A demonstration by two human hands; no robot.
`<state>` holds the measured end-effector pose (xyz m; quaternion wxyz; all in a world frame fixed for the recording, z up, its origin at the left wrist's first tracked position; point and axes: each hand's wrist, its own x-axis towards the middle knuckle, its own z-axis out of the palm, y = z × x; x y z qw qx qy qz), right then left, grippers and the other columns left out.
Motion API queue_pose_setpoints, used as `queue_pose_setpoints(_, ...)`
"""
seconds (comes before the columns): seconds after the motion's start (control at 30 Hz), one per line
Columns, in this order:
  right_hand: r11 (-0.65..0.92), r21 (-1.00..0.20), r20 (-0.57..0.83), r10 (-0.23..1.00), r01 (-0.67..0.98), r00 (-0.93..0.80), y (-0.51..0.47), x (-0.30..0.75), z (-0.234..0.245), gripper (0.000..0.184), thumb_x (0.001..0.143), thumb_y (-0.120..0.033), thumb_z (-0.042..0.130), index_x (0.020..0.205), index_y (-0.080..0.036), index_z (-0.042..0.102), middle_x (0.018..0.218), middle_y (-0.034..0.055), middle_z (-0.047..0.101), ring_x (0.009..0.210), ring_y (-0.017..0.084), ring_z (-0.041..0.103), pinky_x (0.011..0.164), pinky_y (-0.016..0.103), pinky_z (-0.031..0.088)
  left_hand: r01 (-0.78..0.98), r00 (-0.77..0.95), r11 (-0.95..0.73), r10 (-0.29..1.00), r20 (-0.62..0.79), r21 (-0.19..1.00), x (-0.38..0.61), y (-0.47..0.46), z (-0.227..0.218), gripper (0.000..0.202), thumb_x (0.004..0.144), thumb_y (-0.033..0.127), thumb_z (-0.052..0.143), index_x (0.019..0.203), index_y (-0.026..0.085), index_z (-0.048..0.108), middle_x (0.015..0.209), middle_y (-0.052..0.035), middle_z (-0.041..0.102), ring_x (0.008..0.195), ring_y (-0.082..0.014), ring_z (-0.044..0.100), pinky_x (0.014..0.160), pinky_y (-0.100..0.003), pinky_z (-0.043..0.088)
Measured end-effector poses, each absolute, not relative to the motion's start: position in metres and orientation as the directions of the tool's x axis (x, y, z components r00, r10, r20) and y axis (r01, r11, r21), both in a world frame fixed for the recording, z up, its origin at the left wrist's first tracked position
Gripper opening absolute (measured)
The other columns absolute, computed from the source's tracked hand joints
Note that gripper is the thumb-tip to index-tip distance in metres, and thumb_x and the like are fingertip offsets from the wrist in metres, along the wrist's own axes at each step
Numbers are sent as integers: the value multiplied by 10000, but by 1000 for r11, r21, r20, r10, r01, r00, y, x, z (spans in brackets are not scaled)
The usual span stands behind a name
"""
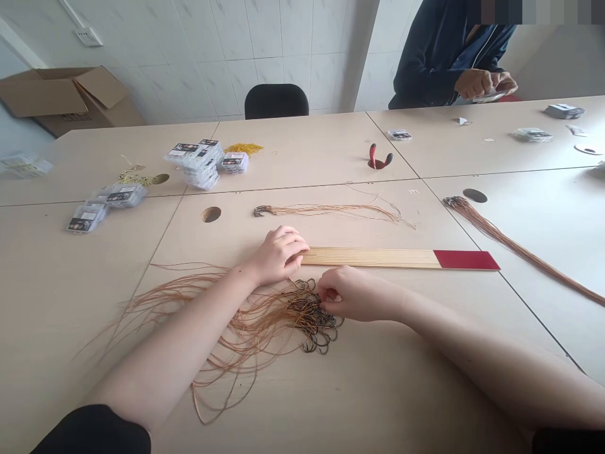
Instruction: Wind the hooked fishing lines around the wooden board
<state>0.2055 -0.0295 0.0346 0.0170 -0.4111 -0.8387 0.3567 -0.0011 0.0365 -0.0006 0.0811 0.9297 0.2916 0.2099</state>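
Tan lines (236,334) fan loosely over the near-left tabletop (57,296), running into a bunch of snelled fishing hooks (314,325), dark metal, near centre. Left hand (278,255): fingers pressed together, resting on the end of a wooden slat bundle (368,256). Right hand (354,293): fingers curled into the hooks; pinch cannot be told. Judged light, limp, tangle-prone, sharp-pointed; safest held by the shanks.
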Motion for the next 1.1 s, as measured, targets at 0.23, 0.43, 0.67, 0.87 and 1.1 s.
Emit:
queue_pose_setpoints(0.23,326,-720,-263,688,612,-676,-28,211,38,108,742,-251,448,676,-192,510,638,-42,543,529,64,377,460,195,286,501,739,-812,582,340,301,0,36,-1,221,802,188,475,969,205,618,955,-44,625,1030,-220,439,919,-404,359)
queue_pose_setpoints(0.43,287,-703,-290,720,651,-630,-25,215,38,121,738,-248,452,686,-196,548,659,-35,579,534,71,419,464,201,310,507,739,-807,588,329,303,0,36,0,224,809,196,467,976,200,616,958,-48,621,1032,-221,437,916,-408,360)
queue_pose_setpoints(0.67,232,-703,-329,731,672,-597,-21,217,40,89,702,-211,493,756,-213,565,661,-46,601,514,70,466,460,190,339,512,741,-806,589,321,298,-1,37,-1,229,807,198,463,979,204,615,959,-48,623,1041,-228,432,920,-413,355)
queue_pose_setpoints(0.87,284,-662,-314,735,694,-600,-21,221,46,213,740,-172,466,920,-234,559,762,-23,628,555,86,500,490,197,344,515,741,-804,591,317,297,-1,35,0,236,803,196,460,980,206,615,953,-46,627,1043,-224,432,918,-410,351)
queue_pose_setpoints(1.1,460,-507,-187,767,729,-614,-21,238,62,279,828,-138,382,1020,-262,541,866,10,616,679,120,529,547,217,356,538,750,-802,596,287,260,-1,35,1,249,802,188,454,988,206,619,942,-51,631,1048,-229,440,910,-408,341)
